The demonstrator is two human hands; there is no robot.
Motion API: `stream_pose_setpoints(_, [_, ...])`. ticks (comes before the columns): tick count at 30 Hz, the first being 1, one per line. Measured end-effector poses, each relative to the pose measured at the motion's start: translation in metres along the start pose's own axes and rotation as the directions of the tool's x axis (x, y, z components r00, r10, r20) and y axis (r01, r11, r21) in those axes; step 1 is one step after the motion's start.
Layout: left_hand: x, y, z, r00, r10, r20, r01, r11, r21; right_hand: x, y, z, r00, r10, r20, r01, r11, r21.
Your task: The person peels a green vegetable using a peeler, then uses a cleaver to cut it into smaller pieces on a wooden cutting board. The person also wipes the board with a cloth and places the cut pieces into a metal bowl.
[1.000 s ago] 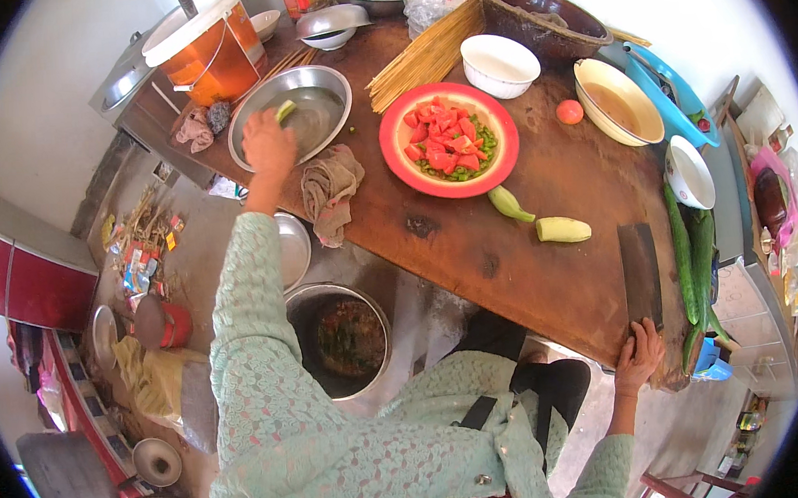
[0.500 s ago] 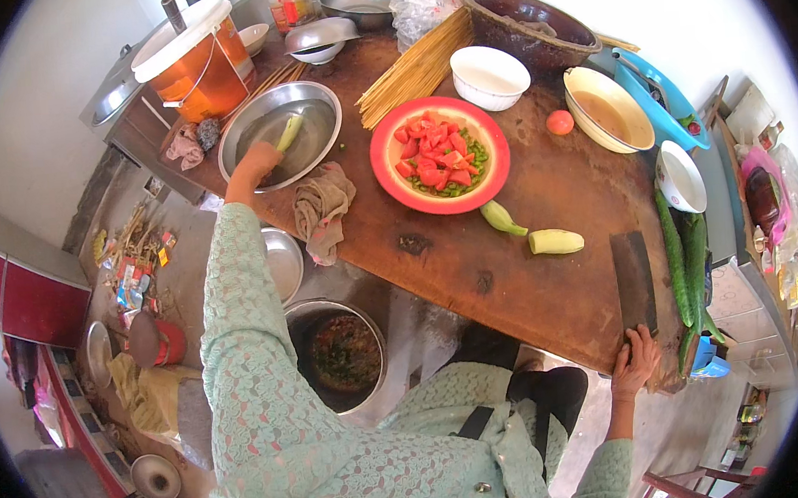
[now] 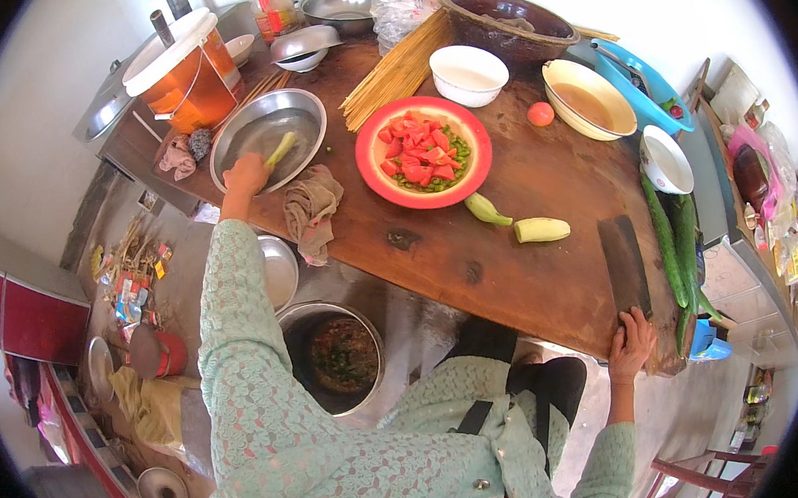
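Observation:
My left hand (image 3: 247,174) is closed around one end of a long pale green vegetable piece (image 3: 281,149). It holds the piece over a wide metal basin (image 3: 312,102) of water at the table's left side. By the near right edge, my right hand (image 3: 632,342) grips the handle end of a dark, broad-bladed cleaver (image 3: 623,256), whose blade lies flat on the wood. Two more pale vegetable pieces, a tapered one (image 3: 486,210) and a blunt one (image 3: 542,230), lie between the hands. Beyond them stands a red-rimmed plate (image 3: 377,181) of cut tomatoes (image 3: 422,146) and chopped green bits.
A crumpled cloth (image 3: 311,209) hangs over the near table edge. Long cucumbers (image 3: 662,240) lie right of the cleaver. White bowl (image 3: 468,75), cream basin (image 3: 589,97), tomato (image 3: 540,114) and orange bucket (image 3: 185,79) stand farther back. Below the table is a deep pot (image 3: 376,343).
My left hand has shifted slightly, and the vegetable piece is tilted more upright over the basin. The view has moved a little; my right hand stays at the cleaver.

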State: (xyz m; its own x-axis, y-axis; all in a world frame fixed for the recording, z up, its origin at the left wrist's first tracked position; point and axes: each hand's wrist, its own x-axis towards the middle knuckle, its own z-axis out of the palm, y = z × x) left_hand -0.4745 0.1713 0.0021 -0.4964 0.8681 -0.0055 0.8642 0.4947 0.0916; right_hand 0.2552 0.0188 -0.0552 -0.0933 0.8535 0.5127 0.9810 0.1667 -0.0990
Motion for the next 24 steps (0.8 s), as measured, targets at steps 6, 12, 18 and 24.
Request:
stream_pose_setpoints(6, [0.023,-0.015,0.014,0.991,0.103,0.081,-0.106,0.994,0.036,0.001,-0.001,-0.003,1.0,-0.009,0.005,0.009,1.0,0.014])
stream_pose_setpoints(12, [0.03,-0.04,0.02,0.993,0.113,0.025,-0.081,0.831,-0.55,0.004,0.0,-0.002,1.0,-0.021,0.022,0.021,1.0,0.014])
stream_pose_setpoints(18, [0.0,-0.026,0.008,1.0,0.02,0.0,-0.008,0.386,-0.922,0.003,0.002,-0.003,0.999,-0.033,0.01,0.032,0.999,0.03])
stream_pose_setpoints(24, [0.008,-0.033,0.023,0.946,0.116,-0.302,-0.311,0.59,-0.745,0.0,-0.002,-0.007,1.0,-0.003,-0.017,0.004,0.998,0.059])
